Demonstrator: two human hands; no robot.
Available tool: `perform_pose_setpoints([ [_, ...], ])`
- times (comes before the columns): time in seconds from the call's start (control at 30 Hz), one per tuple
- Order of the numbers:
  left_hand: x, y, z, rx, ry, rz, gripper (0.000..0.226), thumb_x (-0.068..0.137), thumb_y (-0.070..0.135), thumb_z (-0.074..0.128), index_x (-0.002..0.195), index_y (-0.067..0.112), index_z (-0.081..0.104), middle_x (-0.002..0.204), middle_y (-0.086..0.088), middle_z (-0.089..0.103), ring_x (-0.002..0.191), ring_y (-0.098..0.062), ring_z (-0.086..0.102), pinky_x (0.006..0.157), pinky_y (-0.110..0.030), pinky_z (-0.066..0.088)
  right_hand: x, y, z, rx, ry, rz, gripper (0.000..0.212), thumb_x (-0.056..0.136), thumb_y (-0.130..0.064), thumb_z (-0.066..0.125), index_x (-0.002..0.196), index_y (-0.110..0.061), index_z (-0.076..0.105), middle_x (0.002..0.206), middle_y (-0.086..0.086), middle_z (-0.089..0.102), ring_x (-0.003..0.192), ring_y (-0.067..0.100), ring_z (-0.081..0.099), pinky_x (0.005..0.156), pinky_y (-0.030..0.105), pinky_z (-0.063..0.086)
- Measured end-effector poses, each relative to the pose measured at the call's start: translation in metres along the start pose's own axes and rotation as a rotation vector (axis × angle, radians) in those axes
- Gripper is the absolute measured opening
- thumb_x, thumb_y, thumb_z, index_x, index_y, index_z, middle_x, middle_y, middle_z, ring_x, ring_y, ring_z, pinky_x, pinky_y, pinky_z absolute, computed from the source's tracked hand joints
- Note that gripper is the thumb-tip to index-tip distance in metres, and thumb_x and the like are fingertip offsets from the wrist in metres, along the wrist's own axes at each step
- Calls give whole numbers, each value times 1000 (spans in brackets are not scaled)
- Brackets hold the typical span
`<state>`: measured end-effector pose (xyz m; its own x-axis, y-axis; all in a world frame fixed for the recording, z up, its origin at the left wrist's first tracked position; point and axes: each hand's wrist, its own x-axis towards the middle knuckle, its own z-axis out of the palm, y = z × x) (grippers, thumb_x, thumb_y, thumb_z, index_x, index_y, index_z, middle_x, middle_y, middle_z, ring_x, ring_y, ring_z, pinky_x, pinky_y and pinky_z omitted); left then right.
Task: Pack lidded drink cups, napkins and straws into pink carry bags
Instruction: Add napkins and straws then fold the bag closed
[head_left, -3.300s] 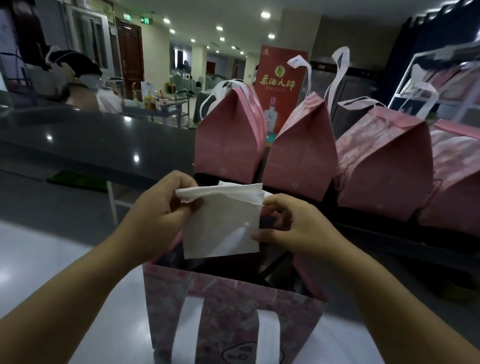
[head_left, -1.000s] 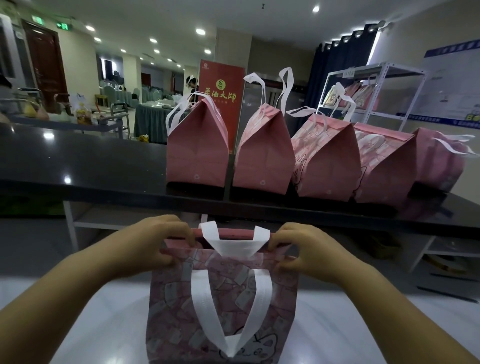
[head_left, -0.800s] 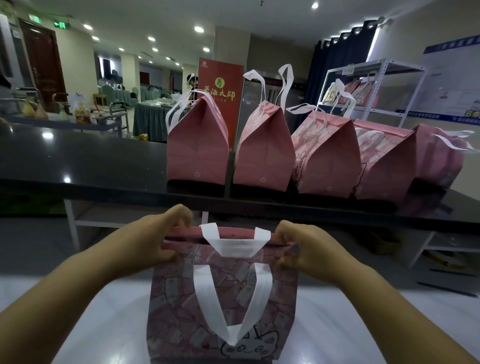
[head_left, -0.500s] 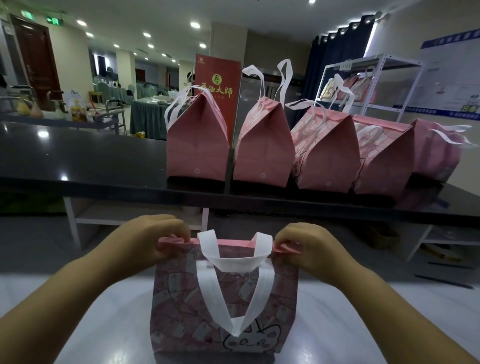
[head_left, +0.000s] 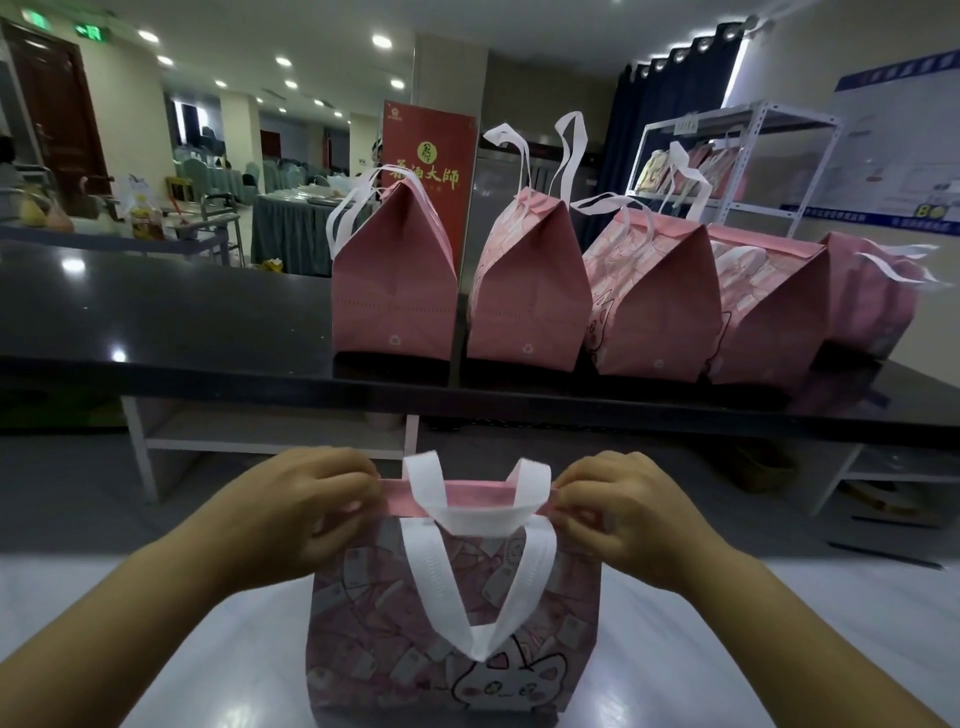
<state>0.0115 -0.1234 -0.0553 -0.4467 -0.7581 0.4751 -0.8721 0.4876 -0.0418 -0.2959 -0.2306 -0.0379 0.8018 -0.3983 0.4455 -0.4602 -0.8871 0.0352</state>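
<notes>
A person's left hand (head_left: 311, 504) pinches the left end of the folded-over top edge (head_left: 467, 491) of a pink carry bag (head_left: 363, 623), fingers curled over the fold. The bag stands upright on a white table (head_left: 208, 675). Its mouth is pressed closed, hiding whatever is inside. The bag's white handle (head_left: 478, 512) flops forward over the front panel, above a printed cartoon rabbit (head_left: 506, 686). At the bag's right end, the right hand (head_left: 618, 512) nips the same fold between thumb and curled fingers. Behind the bag, a glossy black counter (head_left: 182, 322) runs across the room. Farther behind the bag, a red banner (head_left: 431, 156) with gold characters stands upright. On the counter, beyond the bag and stretching off to its right, five more pink bags (head_left: 654, 312) sit in a row. Their tops are folded to a peak and their white handles stick up or trail loose. Well behind and to the right of the bag, a white metal shelf rack (head_left: 737, 115) carries further bags.
</notes>
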Motion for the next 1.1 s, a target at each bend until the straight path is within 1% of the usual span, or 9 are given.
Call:
perform_pose_setpoints([
  [0.13, 21, 8, 4, -11, 20, -90, 28, 64, 30, 83, 84, 25, 65, 70, 15, 54, 57, 1, 45, 50, -2, 32, 21, -8, 6, 43, 3, 118, 23, 81, -38, 69, 92, -18, 69, 78, -10, 57, 68, 12, 50, 62, 32, 42],
  [0.27, 39, 5, 16, -76, 3, -260, 30, 79, 52, 60, 107, 39, 59, 86, 24, 45, 73, 0, 46, 61, -15, 42, 39, -15, 17, 84, -60, 221, 36, 79, -54, 64, 103, -28, 68, 90, -17, 51, 80, 5, 46, 72, 27, 42],
  [0.4, 52, 5, 23, -84, -84, -343, 34, 74, 64, 57, 98, 40, 60, 85, 20, 47, 72, 3, 44, 60, -17, 43, 52, -21, 28, 59, -105, 278, 24, 80, -49, 65, 95, -31, 61, 88, -17, 46, 84, 9, 49, 70, 27, 39],
  [0.57, 50, 2, 29, -149, -100, -361, 16, 80, 48, 61, 93, 37, 61, 83, 22, 46, 75, -2, 48, 67, -16, 44, 49, -20, 32, 110, -110, 246, 28, 85, -41, 62, 108, -26, 64, 105, -9, 58, 98, 14, 50, 82, 32, 45],
  [0.77, 36, -8, 25, -222, -50, -379, 16, 78, 45, 65, 84, 30, 64, 79, 18, 55, 72, -3, 55, 66, -21, 49, 30, -2, 19, 0, -106, 303, 27, 86, -46, 60, 96, -22, 65, 89, -10, 56, 85, 13, 52, 70, 27, 43],
  [0.87, 31, -10, 22, -231, -35, -387, 7, 80, 33, 67, 85, 29, 67, 75, 25, 50, 70, 0, 54, 66, -15, 47, 23, 5, 14, 131, -138, 351, 12, 87, -27, 62, 98, -24, 67, 90, -15, 54, 87, 9, 54, 76, 26, 48],
  [0.93, 27, -10, 22, -273, -29, -382, 15, 82, 22, 67, 94, 31, 69, 79, 30, 50, 75, 5, 55, 65, -11, 46, 19, 7, 12, 215, -140, 380, 14, 86, -19, 64, 98, -24, 69, 92, -14, 58, 87, 6, 55, 80, 27, 50],
  [1.0, 21, -10, 24, -295, -29, -395, 23, 82, 17, 67, 98, 33, 68, 82, 33, 50, 77, 6, 55, 61, -4, 42, 15, 7, 12, 242, -135, 413, 13, 86, -22, 64, 98, -27, 68, 94, -15, 58, 89, 4, 54, 81, 25, 51],
  [1.1, 12, -10, 24, -294, 18, -444, 19, 79, 18, 70, 88, 34, 68, 79, 31, 50, 73, 4, 55, 57, -4, 39, 12, 8, 16, 190, -143, 469, 12, 86, -36, 63, 97, -33, 66, 94, -18, 57, 90, 4, 52, 80, 25, 49],
])
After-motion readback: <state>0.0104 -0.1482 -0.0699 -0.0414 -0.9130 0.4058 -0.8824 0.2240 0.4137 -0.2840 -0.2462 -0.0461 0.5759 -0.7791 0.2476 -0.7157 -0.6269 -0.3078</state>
